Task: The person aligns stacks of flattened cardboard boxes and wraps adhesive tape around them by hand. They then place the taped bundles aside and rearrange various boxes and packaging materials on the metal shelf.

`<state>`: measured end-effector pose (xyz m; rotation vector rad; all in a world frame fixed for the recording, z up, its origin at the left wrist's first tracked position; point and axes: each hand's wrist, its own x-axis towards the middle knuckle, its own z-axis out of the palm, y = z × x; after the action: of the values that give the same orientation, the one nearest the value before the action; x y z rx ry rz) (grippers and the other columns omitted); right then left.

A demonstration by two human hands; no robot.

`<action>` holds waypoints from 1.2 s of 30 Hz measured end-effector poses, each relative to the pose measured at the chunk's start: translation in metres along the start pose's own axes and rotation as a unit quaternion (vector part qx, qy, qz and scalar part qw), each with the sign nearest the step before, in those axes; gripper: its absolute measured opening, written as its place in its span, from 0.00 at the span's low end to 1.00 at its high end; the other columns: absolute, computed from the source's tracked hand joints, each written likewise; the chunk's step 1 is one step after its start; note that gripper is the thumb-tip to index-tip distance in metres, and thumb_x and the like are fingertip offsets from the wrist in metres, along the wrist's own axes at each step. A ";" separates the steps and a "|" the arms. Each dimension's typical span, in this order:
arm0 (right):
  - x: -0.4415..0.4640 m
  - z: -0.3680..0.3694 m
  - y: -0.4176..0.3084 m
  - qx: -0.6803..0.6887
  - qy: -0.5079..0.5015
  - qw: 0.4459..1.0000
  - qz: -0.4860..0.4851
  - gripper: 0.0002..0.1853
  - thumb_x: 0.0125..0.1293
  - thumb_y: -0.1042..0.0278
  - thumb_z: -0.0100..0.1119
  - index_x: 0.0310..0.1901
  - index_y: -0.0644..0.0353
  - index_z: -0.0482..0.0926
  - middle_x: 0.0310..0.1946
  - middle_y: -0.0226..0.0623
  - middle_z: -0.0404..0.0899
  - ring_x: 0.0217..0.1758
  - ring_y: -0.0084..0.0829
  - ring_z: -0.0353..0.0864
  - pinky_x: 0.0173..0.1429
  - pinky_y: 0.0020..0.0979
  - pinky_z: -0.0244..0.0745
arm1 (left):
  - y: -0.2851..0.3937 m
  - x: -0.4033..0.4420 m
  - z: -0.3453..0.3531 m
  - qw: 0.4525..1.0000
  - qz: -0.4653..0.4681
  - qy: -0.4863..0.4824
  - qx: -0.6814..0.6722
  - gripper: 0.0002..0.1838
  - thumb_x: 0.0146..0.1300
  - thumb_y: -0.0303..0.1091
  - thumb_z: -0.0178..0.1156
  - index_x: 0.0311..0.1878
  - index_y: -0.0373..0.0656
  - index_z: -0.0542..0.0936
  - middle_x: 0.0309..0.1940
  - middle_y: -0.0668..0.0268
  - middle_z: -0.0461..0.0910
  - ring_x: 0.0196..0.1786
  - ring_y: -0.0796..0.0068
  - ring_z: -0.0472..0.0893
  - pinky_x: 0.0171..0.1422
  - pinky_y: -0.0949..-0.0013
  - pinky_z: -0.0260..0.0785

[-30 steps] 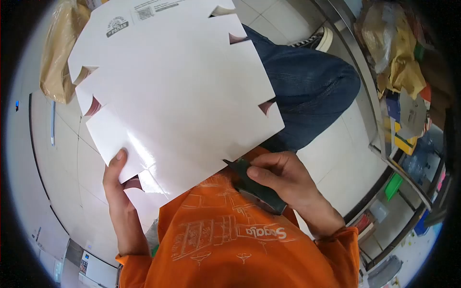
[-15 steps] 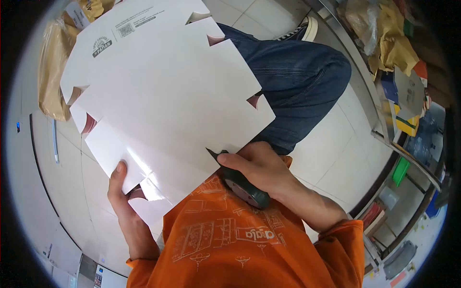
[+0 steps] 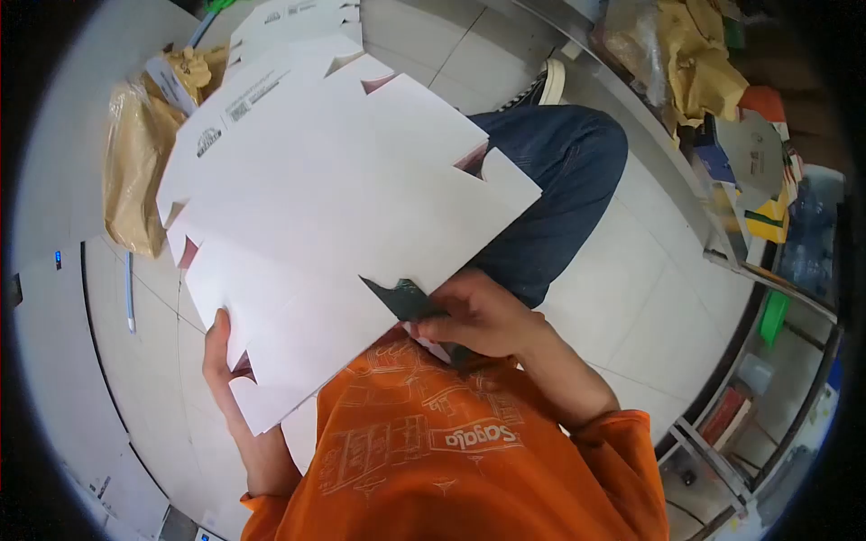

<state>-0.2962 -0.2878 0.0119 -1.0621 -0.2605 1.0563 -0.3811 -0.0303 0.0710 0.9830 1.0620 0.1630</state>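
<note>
Right hand: curled closed around the dark green tool, thumb along its side; the other fingers are partly hidden.
Tool tip: left of and beyond the right hand, over the white sheet; contact cannot be told.
Left hand: half closed at the sheet's edge, thumb on top, fingers out of sight beneath.
White sheet: between the hands and reaching away beyond both, partly over the denim leg.
Steadying: best to keep the left thumb firm near the notch below it, well clear of the pointed end.
Tool control: a low angle and light, even pressure should spare the surface from scoring or creasing.
Tip shift: a second ago it sat at the near edge beside the right hand; now it reaches farther in.
Second sheet: now shows far beyond the left hand, at the top.
</note>
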 end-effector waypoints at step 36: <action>0.033 -0.009 -0.106 -0.710 0.081 0.517 -0.470 0.13 0.61 0.63 0.58 0.46 0.56 0.80 0.47 0.33 0.81 0.55 0.30 0.80 0.58 0.38 0.70 | 0.021 -0.041 0.033 0.997 -0.011 0.019 -0.078 0.32 0.63 0.55 0.59 0.60 0.38 0.71 0.51 0.57 0.78 0.53 0.64 0.78 0.57 0.61 0.71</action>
<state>-0.2122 -0.2747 0.0842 -2.0161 -1.5346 -0.5823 -0.3694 -0.0601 0.1184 0.8309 1.0771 0.2428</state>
